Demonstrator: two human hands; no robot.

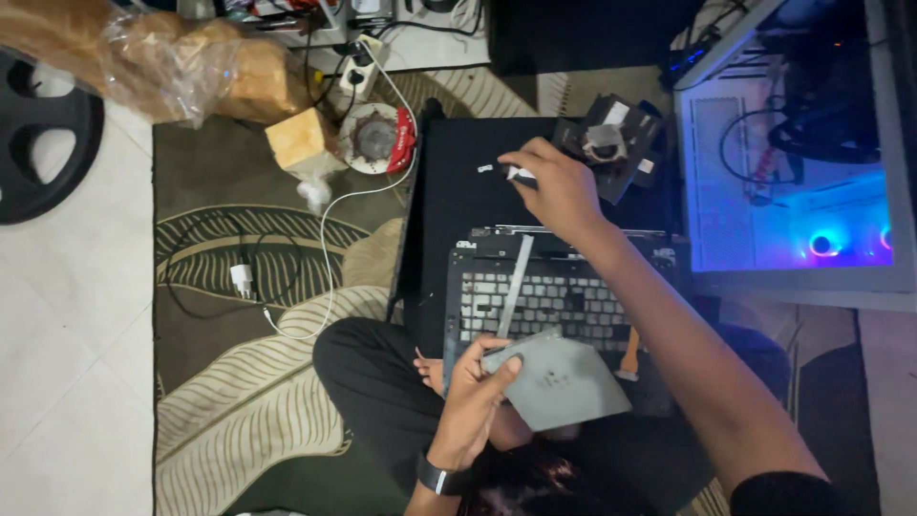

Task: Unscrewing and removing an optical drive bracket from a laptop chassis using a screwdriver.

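Fingers of your left hand are clamped on the near corner of a flat grey drive, thumb on top, and you hold it tilted above your lap, just over the front edge of the keyboard deck. Your right hand reaches out over the black mat, its fingertips pinched together on a small pale bit; it is too small to tell what it is.

Risks, as I judge them: you grip the drive by one corner only, so it could pivot and slip down onto the keys or your leg. The pinched bit could drop and vanish into the patterned rug, where a pale speck would be hard to find. A thin silver strip lies loose across the deck, and your right forearm passes just above it, so a sweep back could knock it off. The white cable runs close by the mat's left edge and could snag on a knee.

Counted: one drive, one keyboard deck, one silver strip, one mat, and one more small white piece on the mat beside your fingers. One square black fan part sits at the mat's far corner. One white charger plug lies on the rug, one power strip at the top, and one lit computer case stands at right.
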